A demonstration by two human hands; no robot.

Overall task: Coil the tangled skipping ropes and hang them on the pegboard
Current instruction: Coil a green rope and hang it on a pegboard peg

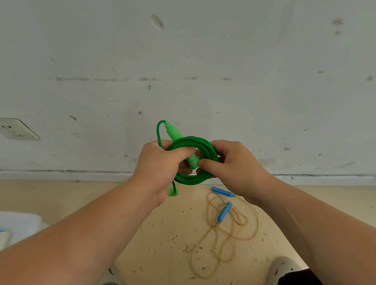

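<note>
Overhead, left hand (159,168) and right hand (235,165) both grip a round coil of smooth green rope (194,178) (plastic handle (174,132) protruding); a thin yellowish rope (225,238) sprawls below.

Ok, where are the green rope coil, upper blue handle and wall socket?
green rope coil (193,181), head view, lower arc
upper blue handle (222,191), head view, mid-shaft
wall socket (12,129), head view, plate centre

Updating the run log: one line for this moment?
left hand, right hand: grip green rope coil | blue-handled rope: tangled on floor
</note>
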